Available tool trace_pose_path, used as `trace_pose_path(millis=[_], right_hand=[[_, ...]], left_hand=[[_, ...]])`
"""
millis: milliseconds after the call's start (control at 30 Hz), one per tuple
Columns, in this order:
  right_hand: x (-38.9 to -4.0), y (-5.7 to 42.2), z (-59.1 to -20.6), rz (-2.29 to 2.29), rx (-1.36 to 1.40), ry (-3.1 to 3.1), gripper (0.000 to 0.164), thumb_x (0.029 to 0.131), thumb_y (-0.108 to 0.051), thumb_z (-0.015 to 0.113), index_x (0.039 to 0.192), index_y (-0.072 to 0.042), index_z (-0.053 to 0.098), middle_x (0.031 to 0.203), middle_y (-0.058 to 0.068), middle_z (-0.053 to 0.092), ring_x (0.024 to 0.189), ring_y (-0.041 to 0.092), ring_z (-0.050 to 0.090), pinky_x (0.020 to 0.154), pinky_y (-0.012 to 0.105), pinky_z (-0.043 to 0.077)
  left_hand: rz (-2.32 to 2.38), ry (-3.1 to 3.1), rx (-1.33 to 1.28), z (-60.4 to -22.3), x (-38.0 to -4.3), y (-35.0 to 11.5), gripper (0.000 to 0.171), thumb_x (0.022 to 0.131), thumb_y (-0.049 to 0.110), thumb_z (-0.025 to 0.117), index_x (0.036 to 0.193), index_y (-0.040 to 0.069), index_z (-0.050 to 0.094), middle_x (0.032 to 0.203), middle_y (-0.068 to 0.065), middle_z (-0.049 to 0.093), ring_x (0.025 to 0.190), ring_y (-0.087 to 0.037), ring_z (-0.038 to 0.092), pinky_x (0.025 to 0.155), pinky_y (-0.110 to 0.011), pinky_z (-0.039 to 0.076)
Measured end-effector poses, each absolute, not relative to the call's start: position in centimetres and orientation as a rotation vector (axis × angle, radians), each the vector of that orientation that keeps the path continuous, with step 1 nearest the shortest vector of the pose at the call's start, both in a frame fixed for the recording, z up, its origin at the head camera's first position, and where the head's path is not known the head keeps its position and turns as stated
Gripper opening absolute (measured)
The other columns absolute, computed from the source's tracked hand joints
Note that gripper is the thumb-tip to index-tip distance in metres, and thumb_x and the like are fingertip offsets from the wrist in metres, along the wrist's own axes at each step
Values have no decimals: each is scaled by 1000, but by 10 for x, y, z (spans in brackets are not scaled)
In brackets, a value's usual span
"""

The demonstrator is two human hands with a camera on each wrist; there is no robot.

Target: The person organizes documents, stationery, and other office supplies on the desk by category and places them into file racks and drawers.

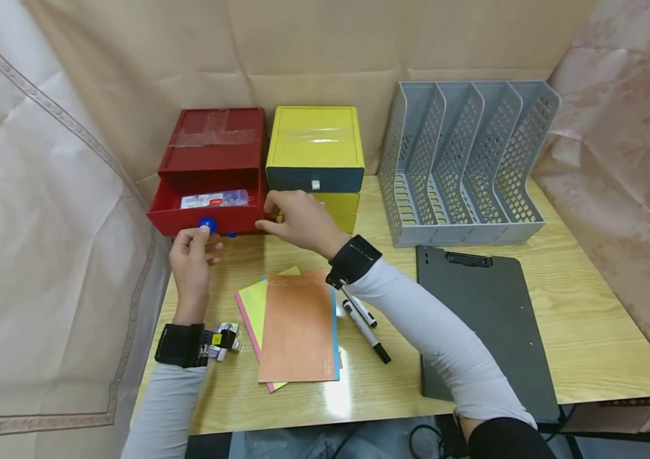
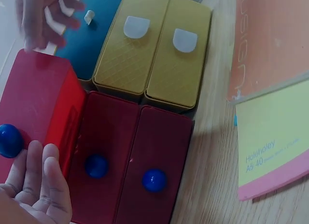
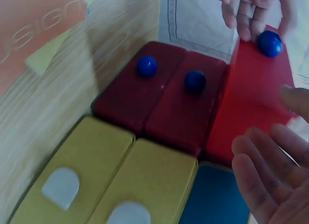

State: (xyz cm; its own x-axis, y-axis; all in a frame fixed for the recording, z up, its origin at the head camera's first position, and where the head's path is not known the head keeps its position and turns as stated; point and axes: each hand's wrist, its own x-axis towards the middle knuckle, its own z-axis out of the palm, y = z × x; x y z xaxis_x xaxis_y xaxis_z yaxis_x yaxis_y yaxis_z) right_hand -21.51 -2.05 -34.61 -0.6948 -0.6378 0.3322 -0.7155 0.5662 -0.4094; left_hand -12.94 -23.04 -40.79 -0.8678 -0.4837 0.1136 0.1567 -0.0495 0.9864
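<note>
The top drawer (image 1: 187, 218) of a red drawer box (image 1: 218, 140) is pulled out, and a clear plastic packet with a label (image 1: 214, 199) lies inside it. My left hand (image 1: 191, 261) pinches the drawer's blue knob (image 1: 208, 224) between thumb and fingers. By the drawer's right front corner is my right hand (image 1: 304, 220), its thumb and fingers apart with nothing held. In the right wrist view, the right hand's fingers (image 3: 270, 161) are close to the red drawer's side; whether they touch it cannot be told.
To the right stand a yellow drawer box (image 1: 316, 137) with a dark blue top drawer and a grey file rack (image 1: 468, 233). Notebooks (image 1: 298, 331), black-and-white markers (image 1: 366, 331) and a dark clipboard (image 1: 480, 319) lie on the wooden table (image 1: 600, 344). Cloth hangs behind.
</note>
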Motion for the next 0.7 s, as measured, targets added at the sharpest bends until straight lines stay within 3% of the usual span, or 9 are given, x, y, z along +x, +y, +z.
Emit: trace_pose_path(millis=[333,700], right_hand=[[-228,-40,-350,847,992,-2634,18,89,-34,62,79,-19,56,67,-9,56,54,7,48,50,21,36],[-240,-51,-347,835,872,-2679,17,91,-32,60,85,-16,59,70,-5,59,52,10,50,48,21,38]], left_hand=[[-2002,-1811,357,-409,-146,-229,27,90,39,60,98,14,56,108,-15,64,82,-27,64,54,-24,50],[-1985,-1865,386,-403,-169,-235,29,90,43,59,101,16,55,110,-12,63,81,-22,63,57,-25,50]])
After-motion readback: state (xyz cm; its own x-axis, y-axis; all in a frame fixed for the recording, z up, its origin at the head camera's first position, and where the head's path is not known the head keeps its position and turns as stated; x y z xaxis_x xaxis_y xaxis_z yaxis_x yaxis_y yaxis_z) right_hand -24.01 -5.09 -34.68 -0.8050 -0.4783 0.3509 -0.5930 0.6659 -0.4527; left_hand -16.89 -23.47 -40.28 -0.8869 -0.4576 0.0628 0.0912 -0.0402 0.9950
